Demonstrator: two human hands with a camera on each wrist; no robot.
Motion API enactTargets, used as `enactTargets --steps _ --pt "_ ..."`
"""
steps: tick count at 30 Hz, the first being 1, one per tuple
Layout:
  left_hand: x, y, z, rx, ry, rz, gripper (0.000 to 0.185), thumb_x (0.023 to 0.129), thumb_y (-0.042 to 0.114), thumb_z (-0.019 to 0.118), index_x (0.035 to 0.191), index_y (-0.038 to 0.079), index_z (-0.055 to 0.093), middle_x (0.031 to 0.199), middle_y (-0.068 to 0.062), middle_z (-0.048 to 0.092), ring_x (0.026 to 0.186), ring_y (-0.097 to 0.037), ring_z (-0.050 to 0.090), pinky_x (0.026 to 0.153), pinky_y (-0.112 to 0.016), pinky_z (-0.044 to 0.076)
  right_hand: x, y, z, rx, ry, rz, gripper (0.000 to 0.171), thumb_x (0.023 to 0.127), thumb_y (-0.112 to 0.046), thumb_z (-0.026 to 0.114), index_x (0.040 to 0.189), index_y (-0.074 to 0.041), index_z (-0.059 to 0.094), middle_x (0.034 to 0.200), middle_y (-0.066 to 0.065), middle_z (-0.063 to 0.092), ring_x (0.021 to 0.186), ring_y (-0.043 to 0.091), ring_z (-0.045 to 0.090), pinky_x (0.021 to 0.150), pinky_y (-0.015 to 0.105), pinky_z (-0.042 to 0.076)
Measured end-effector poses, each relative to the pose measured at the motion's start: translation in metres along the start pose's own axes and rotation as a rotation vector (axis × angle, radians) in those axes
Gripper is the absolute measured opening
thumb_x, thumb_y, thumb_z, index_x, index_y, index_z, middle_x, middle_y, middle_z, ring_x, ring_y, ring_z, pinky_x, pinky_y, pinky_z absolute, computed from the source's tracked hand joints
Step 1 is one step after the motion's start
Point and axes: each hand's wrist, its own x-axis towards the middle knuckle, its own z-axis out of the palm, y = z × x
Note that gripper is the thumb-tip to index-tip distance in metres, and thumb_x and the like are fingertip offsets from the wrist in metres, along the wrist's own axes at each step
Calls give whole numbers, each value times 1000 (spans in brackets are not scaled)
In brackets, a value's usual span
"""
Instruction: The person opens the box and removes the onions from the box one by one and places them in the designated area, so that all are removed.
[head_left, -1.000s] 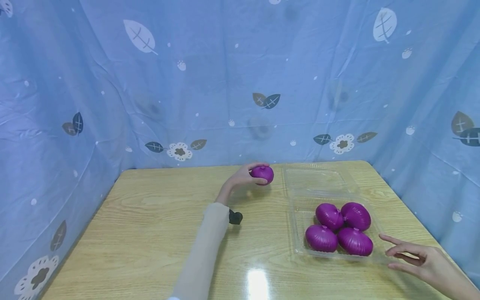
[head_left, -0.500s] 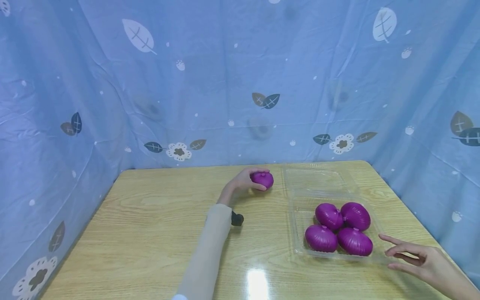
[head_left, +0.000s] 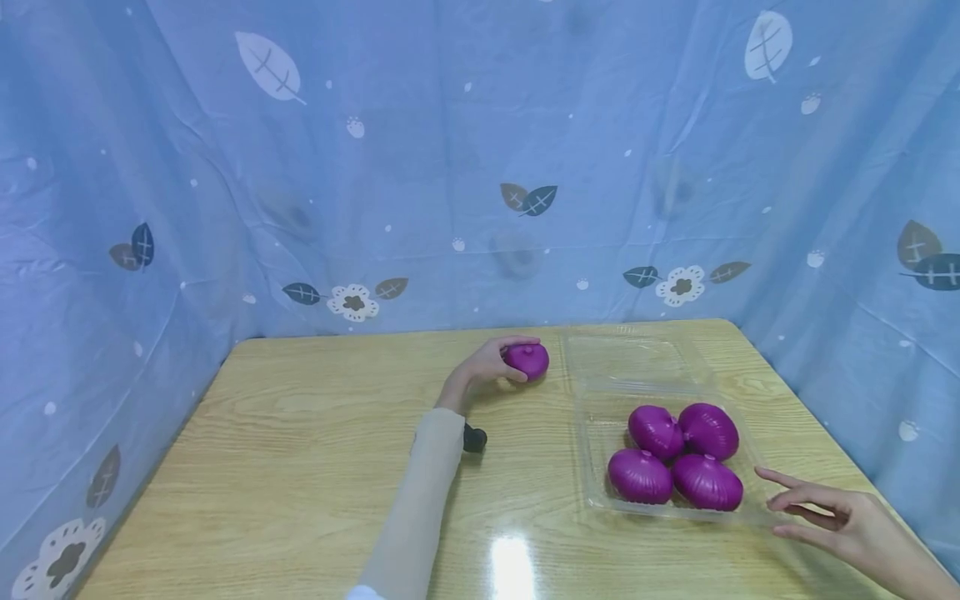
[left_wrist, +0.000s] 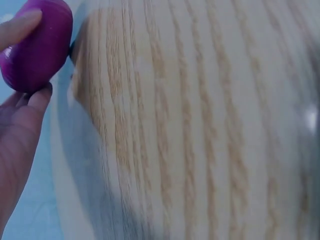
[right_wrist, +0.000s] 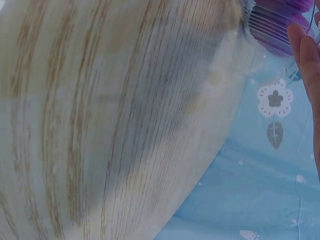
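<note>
From my head view, my left hand has brought the purple onion down to the table in the middle of the frame, and my fingers curl round it. My right hand, lower right, lies spread by the clear tray. My left wrist view shows the onion pinched upper left. In my right wrist view, one straight finger shows upper right.

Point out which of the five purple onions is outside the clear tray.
The onion gripped by the left hand on the bare table, left of the tray. The other four sit clustered inside the tray.
</note>
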Motion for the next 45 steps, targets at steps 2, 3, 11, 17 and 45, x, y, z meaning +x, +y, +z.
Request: enactTargets --steps 2,3,11,17,45 --pt "0 1 1 -1 -2 1 70 68 -1 73 130 22 48 136 -4 40 118 -24 42 96 -35 39 -1 -1 0 -10 5 12 31 67 13 69 91 -5 63 124 -4 54 108 0 52 75 15 49" --pt "0 1 1 3 -3 8 72 69 -3 73 131 21 46 136 -5 39 119 -24 42 97 -35 38 -1 -1 0 -13 10 20 30 67 13 69 90 -5 64 124 -3 55 108 0 52 74 15 49" --pt "-5 -2 2 72 5 70 82 68 -3 74 138 12 35 140 -6 34 125 -24 36 102 -34 33 -2 0 2 -14 22 13 31 65 14 70 89 -4 64 123 -5 55 109 -2 50 75 15 48" --pt "-7 -7 0 -32 -13 81 83 66 -8 72 138 9 34 141 -6 35 127 -21 35 102 -30 32 -3 0 5 -39 47 28 30 63 12 72 86 -6 65 120 -5 57 105 -4 52 72 14 49" --pt "-45 -7 -39 -76 47 80 47 81 6 65 126 8 51 129 -7 50 119 -17 46 99 -30 36 1 -3 0 -30 -5 54 28 68 11 69 90 -5 64 125 -14 52 109 -4 49 73 16 49"
